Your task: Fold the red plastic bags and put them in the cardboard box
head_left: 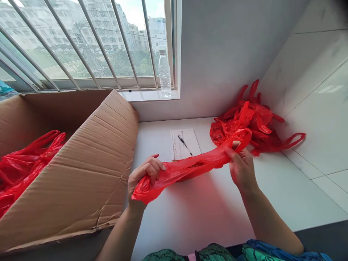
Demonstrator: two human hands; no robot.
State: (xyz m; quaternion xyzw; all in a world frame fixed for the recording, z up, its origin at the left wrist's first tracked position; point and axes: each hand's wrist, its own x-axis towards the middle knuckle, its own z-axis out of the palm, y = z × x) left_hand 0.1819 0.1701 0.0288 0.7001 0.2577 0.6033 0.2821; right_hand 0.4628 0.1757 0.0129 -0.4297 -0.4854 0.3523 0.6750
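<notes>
A red plastic bag is stretched lengthwise between my two hands, above the white table. My left hand is closed around its bottom end, which bunches out below the fingers. At the other end, my right hand pinches the bag near its looped handles. The bag slopes up toward the right and looks flattened into a narrow strip. Beyond my right hand lies a loose heap of red plastic bags against the wall. More red plastic bags lie inside the cardboard box on my left.
The open cardboard box stands left of the white table. A pen rests on a written sheet of paper behind the held bag. On the sill of the barred window stands a clear bottle. Tiled wall borders the right side.
</notes>
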